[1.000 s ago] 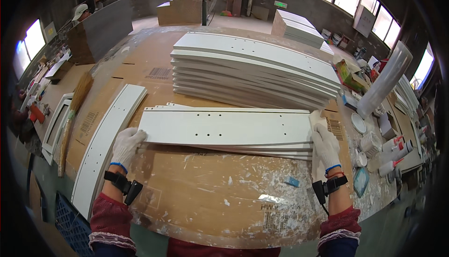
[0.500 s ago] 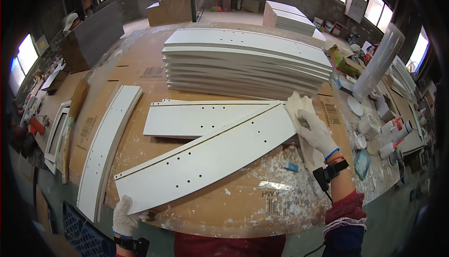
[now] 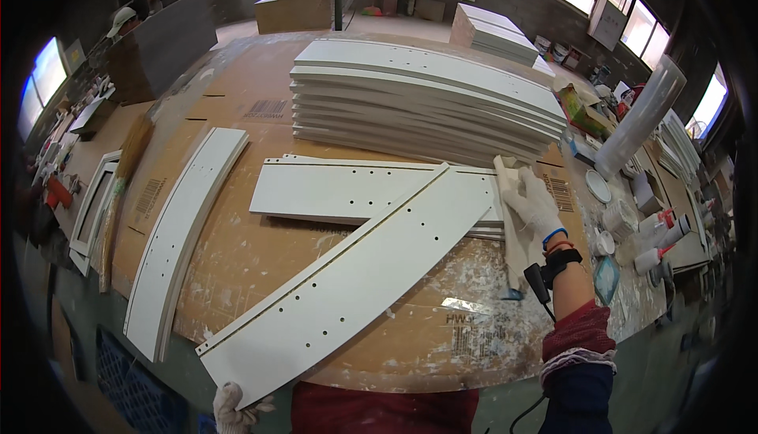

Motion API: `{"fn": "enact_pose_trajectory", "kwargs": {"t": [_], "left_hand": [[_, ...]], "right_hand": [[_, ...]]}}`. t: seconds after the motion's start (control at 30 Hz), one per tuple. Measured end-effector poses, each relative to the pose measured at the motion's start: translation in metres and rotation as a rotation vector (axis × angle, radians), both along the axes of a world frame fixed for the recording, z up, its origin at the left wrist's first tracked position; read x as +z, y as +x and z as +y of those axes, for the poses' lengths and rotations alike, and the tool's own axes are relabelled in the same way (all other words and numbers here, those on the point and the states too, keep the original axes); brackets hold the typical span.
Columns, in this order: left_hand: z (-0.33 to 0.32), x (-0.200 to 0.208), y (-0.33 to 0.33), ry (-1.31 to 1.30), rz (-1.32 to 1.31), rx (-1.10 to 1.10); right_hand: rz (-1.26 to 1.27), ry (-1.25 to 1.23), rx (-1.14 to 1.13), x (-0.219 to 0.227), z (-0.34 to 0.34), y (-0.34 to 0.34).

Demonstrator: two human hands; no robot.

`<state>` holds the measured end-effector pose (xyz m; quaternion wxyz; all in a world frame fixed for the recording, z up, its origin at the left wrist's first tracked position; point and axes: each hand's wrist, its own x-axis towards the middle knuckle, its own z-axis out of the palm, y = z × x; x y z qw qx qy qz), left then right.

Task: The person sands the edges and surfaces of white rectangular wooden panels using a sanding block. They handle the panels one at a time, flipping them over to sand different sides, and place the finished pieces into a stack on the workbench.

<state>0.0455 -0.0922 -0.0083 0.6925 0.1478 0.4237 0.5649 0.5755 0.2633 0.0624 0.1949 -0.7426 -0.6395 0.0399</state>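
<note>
A long white curved panel [image 3: 339,280] with drilled holes and a groove along one edge lies slantwise in front of me. In its white glove, my left hand [image 3: 235,410] is closed on the panel's near left corner, partly cut off by the lower edge of the picture. Its far end rests over other white panels [image 3: 324,189], which lie flat beneath. My right hand [image 3: 537,205], gloved too, is closed on a cream cloth [image 3: 515,248] just right of the panels' ends. The cloth hangs down toward a small blue block [image 3: 512,294], which it partly covers.
A tall stack of white panels [image 3: 426,106] stands behind. More curved panels [image 3: 185,236] lie at the left, beside a straw broom [image 3: 122,189]. Bottles [image 3: 654,259], a roll of clear film [image 3: 641,114] and tubs crowd the right side. Cardboard [image 3: 237,284] covers the table.
The slanted panel has swung steeper and come nearer, its lower end moving down with my left hand. My right hand and the cloth now sit apart from its far end.
</note>
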Motion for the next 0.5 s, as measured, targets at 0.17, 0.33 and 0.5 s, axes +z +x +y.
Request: {"fn": "enact_pose_trajectory", "kwargs": {"t": [0.17, 0.33, 0.5], "left_hand": [[0.008, -0.033, 0.008, -0.08, -0.143, 0.241], [-0.006, -0.072, 0.012, -0.028, -0.18, 0.293], [0.027, -0.016, 0.066, -0.01, -0.248, 0.378]], "right_hand": [[-0.225, -0.01, 0.061, -0.011, 0.013, 0.004], [0.295, 0.082, 0.081, 0.052, 0.008, -0.032], [-0.019, 0.472, 1.009, 0.029, -0.07, -0.168]]}}
